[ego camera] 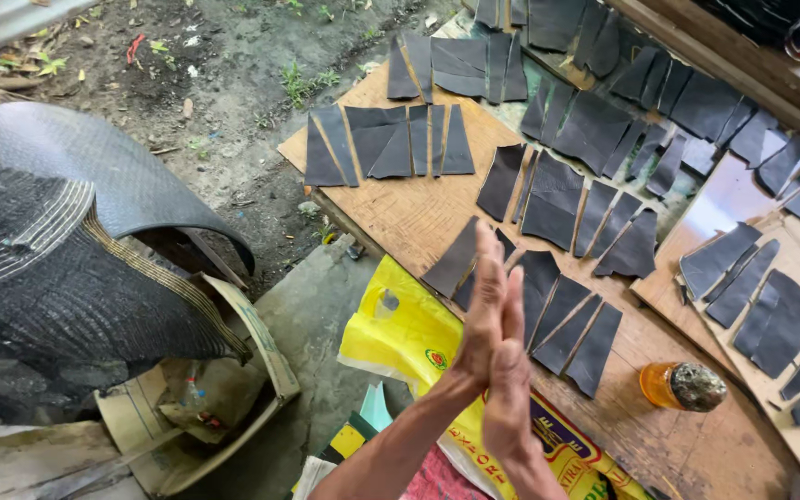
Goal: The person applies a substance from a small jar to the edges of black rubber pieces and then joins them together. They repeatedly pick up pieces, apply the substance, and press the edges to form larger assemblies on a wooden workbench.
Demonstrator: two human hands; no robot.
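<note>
So there's a crumpled yellow plastic bag [409, 338] lying at the near edge of the wooden board, with a small round red-and-green logo and a blue and red printed panel. Left of it on the ground sits a battered open cardboard box [206, 398], brownish, flaps torn.

Head camera looks steeply down (close) onto boards [418, 218]

Flat wooden boards [428, 218] carry rows of dark cut pieces [553, 199], an orange jar [682, 386], a yellow bag [409, 333].
</note>
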